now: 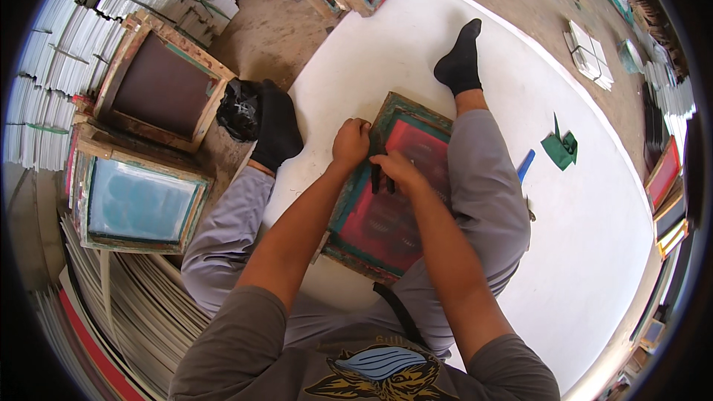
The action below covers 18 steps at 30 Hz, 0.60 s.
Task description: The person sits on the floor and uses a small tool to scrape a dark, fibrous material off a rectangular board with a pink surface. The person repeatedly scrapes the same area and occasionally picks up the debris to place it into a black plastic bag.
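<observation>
A screen printing frame (pixel 438 122) with red mesh and a green-stained wooden border lies tilted between my legs, on a white surface (pixel 587 252). My left hand (pixel 351 145) is closed at its upper left rail, the fingers curled against the edge. Just right of it, my right hand (pixel 399 171) grips what looks like a pair of pliers (pixel 376 178); two dark handles stick out below the fingers. The tool's head is hidden by the hand and the dark rail.
Two more screen frames, one brown (pixel 160 85) and one pale blue (pixel 141 200), lean at left beside stacked white sheets (pixel 67 44). A black plastic bag (pixel 239 110) touches my left foot. Right of my leg are a blue-handled tool (pixel 526 165) and green scrap (pixel 561 150).
</observation>
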Tool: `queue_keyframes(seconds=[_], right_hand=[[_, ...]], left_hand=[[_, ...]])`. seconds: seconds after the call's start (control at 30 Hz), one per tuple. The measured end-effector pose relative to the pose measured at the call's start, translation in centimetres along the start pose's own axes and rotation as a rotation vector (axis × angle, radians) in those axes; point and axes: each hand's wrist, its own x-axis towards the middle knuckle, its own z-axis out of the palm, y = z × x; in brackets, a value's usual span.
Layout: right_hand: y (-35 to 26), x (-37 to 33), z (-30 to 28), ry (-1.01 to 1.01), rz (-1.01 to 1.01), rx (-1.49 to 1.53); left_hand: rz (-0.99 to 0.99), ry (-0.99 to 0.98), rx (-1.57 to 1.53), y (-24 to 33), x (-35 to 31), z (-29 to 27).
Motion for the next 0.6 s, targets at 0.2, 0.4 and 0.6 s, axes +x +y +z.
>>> queue_keyframes(seconds=[0.2, 0.4, 0.6], right_hand=[[-0.6, -0.9, -0.2, 0.014, 0.019, -0.010], [0.6, -0.5, 0.0, 0.006, 0.027, -0.105], [-1.6, -1.2, -0.3, -0.051, 0.080, -0.088]], left_hand=[[0.111, 0.019, 0.075, 1.0, -0.6, -0.2], [0.109, -0.001, 0.216, 1.1, 0.1, 0.3], [-0.115, -0.231, 0.121, 0.4, 2.5, 0.0]])
